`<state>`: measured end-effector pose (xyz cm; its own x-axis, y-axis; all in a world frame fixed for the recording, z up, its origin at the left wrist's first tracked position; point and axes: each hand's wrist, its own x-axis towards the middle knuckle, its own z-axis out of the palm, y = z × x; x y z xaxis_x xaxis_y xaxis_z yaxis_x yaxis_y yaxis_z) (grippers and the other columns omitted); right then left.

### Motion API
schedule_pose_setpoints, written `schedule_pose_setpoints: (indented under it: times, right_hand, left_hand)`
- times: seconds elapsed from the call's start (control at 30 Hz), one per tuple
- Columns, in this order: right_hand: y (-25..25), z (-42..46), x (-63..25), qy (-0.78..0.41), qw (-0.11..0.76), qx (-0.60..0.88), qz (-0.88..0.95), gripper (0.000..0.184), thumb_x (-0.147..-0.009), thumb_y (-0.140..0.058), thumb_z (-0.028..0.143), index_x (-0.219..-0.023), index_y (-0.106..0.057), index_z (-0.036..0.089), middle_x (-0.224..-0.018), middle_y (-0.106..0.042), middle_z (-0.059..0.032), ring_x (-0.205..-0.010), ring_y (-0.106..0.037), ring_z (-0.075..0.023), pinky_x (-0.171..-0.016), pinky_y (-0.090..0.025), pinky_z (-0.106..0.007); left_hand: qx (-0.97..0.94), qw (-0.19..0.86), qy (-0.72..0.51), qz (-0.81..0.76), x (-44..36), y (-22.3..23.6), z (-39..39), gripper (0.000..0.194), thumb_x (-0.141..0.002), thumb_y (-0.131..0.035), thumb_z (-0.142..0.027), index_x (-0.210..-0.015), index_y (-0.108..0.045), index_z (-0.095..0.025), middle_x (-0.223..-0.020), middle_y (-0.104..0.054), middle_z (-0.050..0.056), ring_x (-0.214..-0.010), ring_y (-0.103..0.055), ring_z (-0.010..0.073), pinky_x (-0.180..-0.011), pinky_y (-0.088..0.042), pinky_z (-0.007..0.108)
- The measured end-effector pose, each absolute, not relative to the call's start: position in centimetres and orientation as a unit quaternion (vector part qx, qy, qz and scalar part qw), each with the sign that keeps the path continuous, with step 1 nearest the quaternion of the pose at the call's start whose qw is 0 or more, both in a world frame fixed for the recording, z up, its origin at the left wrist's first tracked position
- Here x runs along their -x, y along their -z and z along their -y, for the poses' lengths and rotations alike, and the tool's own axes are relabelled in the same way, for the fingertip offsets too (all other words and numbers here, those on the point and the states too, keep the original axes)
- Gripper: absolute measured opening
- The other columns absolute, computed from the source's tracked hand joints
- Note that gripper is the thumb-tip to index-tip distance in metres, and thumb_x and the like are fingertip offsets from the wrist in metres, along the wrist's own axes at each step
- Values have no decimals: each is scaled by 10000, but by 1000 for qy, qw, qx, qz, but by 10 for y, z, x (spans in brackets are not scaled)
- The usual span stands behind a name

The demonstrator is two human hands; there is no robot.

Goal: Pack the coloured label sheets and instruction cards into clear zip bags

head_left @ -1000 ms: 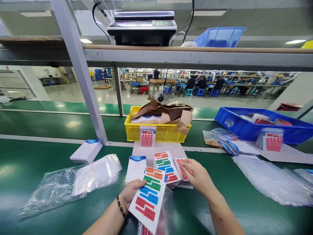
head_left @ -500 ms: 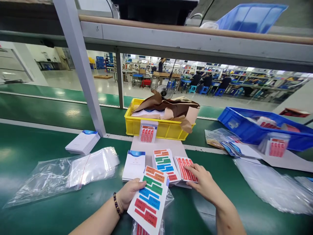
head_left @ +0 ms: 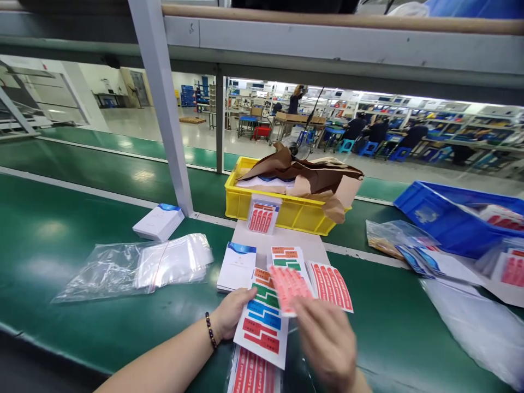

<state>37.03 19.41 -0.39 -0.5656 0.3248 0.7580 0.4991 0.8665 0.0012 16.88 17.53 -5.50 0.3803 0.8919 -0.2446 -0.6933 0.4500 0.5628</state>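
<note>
Green bench (head_left: 110,333), one yellow bin (head_left: 303,220): I've my left hand (head_left: 233,314) curled round one visible colour card (head_left: 262,322), my right hand (head_left: 327,338), blurred, pinching one red card (head_left: 289,284) left of one red stack (head_left: 331,285).

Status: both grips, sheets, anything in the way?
Left grip: holding multicolour printed sheet. Right grip: motion-blurred, holding red-printed sheet. In the way: red-printed sheet partly hides multicolour sheet stack from view.

White lettering reading "Level" appears on the lower red-striped sheet (head_left: 252,372) and the right-hand red-striped sheet (head_left: 331,286).
</note>
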Motion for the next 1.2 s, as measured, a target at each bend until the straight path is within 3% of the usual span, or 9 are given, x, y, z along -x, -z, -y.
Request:
schedule_pose_setpoints:
  times: [0.1, 0.3, 0.47, 0.57, 0.7, 0.8, 0.93, 1.07, 1.2]
  right_hand:
    - [15, -175, -335, 73, 321, 173, 928, 278, -777, -445, 90, -1018, -578, 125, -854, -622, -100, -756, -515, -202, -633, -413, -355]
    - [20, -170, -321, 38, 303, 176, 936, 217, -804, -423, 115, -938, -592, 131, -757, -599, -80, -671, -503, -167, -590, -386, -317]
    - [10, -177, -340, -100, 400, 234, 880, 262, -774, -517, 186, -1031, -558, 161, -864, -586, -95, -778, -544, -192, -665, -445, -327]
    - [12, -190, -352, -293, 469, 410, 725, 364, -791, -517, 245, -1147, -461, 201, -947, -578, -98, -731, -572, -176, -600, -474, -299]
    - [15, -205, -357, -608, 351, 408, 584, 294, -764, -571, 337, -1011, -549, 178, -908, -631, -89, -671, -604, -178, -569, -491, -296]
    - [18, -216, -361, -584, 427, 452, 522, 262, -696, -654, 319, -894, -598, 156, -811, -654, -69, -687, -614, -191, -580, -497, -286]
    - [20, -227, -364, -512, 591, 480, 398, 307, -697, -648, 345, -951, -573, 189, -822, -651, -37, -599, -609, -159, -520, -498, -269]
    - [17, -222, -359, -529, 556, 457, 450, 281, -715, -635, 325, -953, -551, 200, -785, -626, -19, -592, -587, -125, -533, -491, -237]
    - [11, -213, -356, -498, 505, 465, 531, 297, -715, -637, 311, -964, -504, 221, -614, -537, 37, -477, -493, -80, -435, -424, -178]
  left_hand:
    - [-157, 793, -521, -274, -172, 54, -175, 420, -816, -450, -430, -884, -615, -50, -883, -660, 146, -847, -616, 231, -884, -386, 383]
    - [-214, 776, -523, -281, -172, 49, -174, 398, -789, -501, -422, -873, -616, -50, -856, -657, 143, -804, -613, 215, -818, -414, 349]
    - [-273, 780, -506, -246, -170, 48, -168, 332, -747, -585, -333, -954, -598, -73, -878, -648, 123, -785, -611, 189, -772, -431, 314]
    - [-292, 784, -486, -251, -169, 50, -165, 329, -770, -555, -351, -961, -589, -84, -870, -642, 120, -746, -613, 165, -745, -443, 299]
    - [-381, 755, -455, -279, -164, 47, -165, 378, -782, -515, -411, -1000, -570, -107, -880, -634, 104, -754, -603, 165, -732, -447, 298]
    - [-539, 641, -405, -368, -155, 41, -168, 307, -729, -588, -349, -944, -599, -130, -866, -629, 69, -774, -580, 171, -700, -438, 272]
    - [-727, 433, -317, -429, -146, 35, -172, 95, -717, -566, -197, -725, -649, -152, -693, -600, 15, -672, -532, 126, -660, -404, 230]
    - [-754, 431, -336, -363, -145, 31, -172, 120, -753, -536, -190, -753, -653, -162, -744, -587, 19, -728, -529, 117, -709, -408, 213]
    - [-694, 446, -394, -406, -145, 29, -172, 104, -739, -580, -224, -769, -659, -164, -794, -526, 18, -770, -509, 119, -732, -410, 225]
